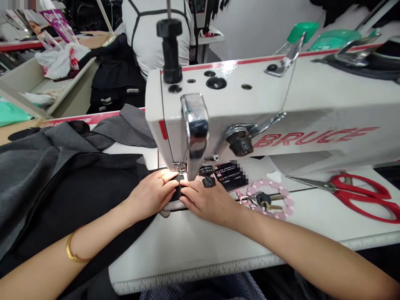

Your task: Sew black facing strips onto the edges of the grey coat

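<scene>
Head view: left hand [152,192] and right hand [204,201] press black fabric [78,196].

Fabric [78,187] left of machine [250,108], keys [264,199] — then scissors [336,187] — right

Left hand [153,191], right hand [204,201] (palms down)

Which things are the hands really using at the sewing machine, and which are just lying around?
In use: left hand and right hand, pressing black fabric under the sewing machine.
Lying about: red scissors, keys on a pink bead ring, black card.
</scene>
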The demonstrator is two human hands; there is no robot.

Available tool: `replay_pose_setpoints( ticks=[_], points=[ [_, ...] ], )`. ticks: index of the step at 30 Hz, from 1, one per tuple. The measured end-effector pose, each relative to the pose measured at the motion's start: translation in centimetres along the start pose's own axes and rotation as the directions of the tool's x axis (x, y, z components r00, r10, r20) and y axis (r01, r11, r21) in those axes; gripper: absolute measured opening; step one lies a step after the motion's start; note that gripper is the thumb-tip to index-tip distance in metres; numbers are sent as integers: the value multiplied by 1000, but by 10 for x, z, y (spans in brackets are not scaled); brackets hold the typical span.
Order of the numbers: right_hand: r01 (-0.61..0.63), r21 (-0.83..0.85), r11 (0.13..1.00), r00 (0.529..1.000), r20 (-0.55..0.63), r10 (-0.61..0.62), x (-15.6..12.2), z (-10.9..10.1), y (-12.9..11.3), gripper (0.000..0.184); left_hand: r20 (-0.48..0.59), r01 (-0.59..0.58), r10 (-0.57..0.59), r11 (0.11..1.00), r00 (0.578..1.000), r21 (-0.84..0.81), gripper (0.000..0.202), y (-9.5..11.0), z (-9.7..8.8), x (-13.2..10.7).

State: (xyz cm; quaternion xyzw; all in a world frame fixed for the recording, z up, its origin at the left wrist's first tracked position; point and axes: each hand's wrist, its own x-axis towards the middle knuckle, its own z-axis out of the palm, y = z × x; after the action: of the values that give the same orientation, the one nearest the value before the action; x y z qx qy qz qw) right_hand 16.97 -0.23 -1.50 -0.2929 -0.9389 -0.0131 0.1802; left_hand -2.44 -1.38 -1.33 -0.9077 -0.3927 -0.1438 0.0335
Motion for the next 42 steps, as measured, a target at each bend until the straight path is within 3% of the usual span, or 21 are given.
replay_pose_setpoints(
  ticks=[9, 15, 21, 24, 27, 30, 33, 35, 37, 38, 42],
  points=[
    [-55, -2, 998, 998, -41, 55, 0, 0, 2, 19, -23, -36, 35, 999, 999, -21, 18, -7, 4, 5],
    [-92, 23, 995, 996, 20, 92, -2, 2, 2, 23, -34, -34, 33, 999, 999, -23, 17, -7, 3, 6],
    [-137, 136, 981, 990, 59, 130, -1, 2, 2, 24, -14, -34, 34, 999, 999, 16, 19, -7, 2, 5],
    [-214, 283, 935, 976, 102, 193, 0, -2, 5, 26, -24, -31, 32, 999, 999, 16, 20, -7, 3, 5],
    [-348, 555, 756, 935, 150, 320, 0, -5, 10, 33, -25, -56, 56, 998, 998, 2, 20, -7, 1, 5],
    [-459, 786, 415, 847, 246, 471, 1, -3, 14, 35, -19, -97, 97, 995, 995, -25, 24, -7, -1, 6],
    [-495, 861, 115, 769, 372, 520, 3, 5, 14, 34, -25, -94, 93, 995, 995, -45, 25, -8, -1, 7],
    [-503, 863, 36, 736, 407, 541, 3, 9, 14, 35, -27, -92, 91, 995, 995, -49, 25, -9, -1, 7],
    [-510, 858, 66, 743, 400, 537, 3, 9, 15, 36, -19, -89, 88, 995, 996, -44, 26, -9, 0, 6],
    [-510, 849, 140, 765, 373, 525, 2, 8, 15, 37, -11, -89, 88, 995, 996, -40, 27, -8, -1, 6],
    [-366, 610, 703, 929, 196, 313, -2, -2, 12, 31, 9, -160, 160, 986, 987, -57, 27, -8, -4, 5]
  ],
)
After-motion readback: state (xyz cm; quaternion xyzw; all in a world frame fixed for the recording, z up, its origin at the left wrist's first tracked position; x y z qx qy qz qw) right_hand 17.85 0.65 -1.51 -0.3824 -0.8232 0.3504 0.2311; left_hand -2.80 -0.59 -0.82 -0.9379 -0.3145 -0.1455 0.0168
